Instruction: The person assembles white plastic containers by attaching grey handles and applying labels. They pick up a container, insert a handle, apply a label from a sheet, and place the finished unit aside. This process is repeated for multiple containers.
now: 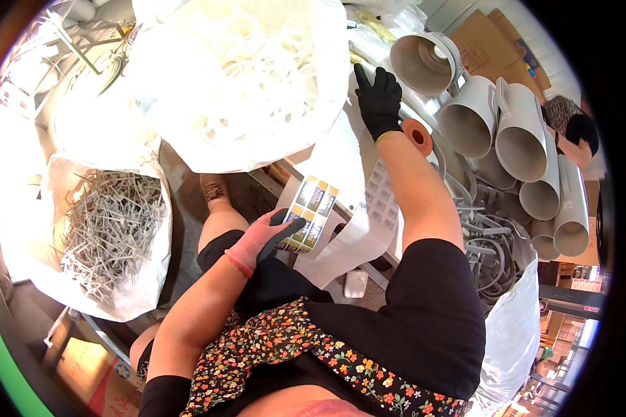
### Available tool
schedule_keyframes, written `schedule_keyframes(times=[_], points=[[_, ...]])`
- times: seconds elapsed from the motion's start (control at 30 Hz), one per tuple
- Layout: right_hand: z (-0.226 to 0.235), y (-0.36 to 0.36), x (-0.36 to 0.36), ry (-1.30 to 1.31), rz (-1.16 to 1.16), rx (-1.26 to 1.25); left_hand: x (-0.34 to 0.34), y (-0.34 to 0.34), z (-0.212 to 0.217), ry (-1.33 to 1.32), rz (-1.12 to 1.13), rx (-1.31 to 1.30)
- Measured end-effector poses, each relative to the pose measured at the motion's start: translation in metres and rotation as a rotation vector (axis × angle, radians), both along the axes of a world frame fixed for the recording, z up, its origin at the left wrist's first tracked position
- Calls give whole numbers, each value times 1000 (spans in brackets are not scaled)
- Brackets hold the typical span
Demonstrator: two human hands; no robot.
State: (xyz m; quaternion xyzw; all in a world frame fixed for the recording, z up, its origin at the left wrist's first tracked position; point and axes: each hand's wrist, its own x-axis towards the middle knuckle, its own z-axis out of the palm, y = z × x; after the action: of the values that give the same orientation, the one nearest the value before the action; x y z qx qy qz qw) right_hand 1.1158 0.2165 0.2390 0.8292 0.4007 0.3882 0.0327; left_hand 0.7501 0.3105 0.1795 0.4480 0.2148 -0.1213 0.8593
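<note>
My left hand (261, 240), in a pink glove with dark grey fingers, grips a sheet of stickers (316, 201) with gold, white and dark printed panels. It is held above my lap, near the table edge. My right hand (380, 97), in a black glove, reaches out over the white work surface with its fingers stretched. Its fingertips are close to clear plastic wrapping, and whether they touch anything I cannot tell. Beside my right wrist is an orange-brown roll (424, 142). A white sheet of small printed labels (382, 193) lies under my forearm and droops over the edge.
Grey cylindrical vessels with handles (522, 128) are stacked at the right. White sacks hold pale rings (278, 62), grey branched plastic pieces (111, 233) and curved grey parts (490, 257). Cardboard (497, 52) leans at the back. Another person (574, 135) is at the far right.
</note>
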Motion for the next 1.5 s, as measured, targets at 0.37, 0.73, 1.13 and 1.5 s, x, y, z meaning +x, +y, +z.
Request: schedule_keyframes(times=[0.37,0.73,1.13,1.5], points=[[-25,-26,-70,269,183,-88,-10,2,14,7,-22,94],[-10,-25,-58,549,204,28,-22,7,-15,-49,-43,129],[32,10,30,1231,47,-440,-24,5,3,-47,-67,23],[44,3,-45,586,95,-284,-26,4,8,2,-90,141]])
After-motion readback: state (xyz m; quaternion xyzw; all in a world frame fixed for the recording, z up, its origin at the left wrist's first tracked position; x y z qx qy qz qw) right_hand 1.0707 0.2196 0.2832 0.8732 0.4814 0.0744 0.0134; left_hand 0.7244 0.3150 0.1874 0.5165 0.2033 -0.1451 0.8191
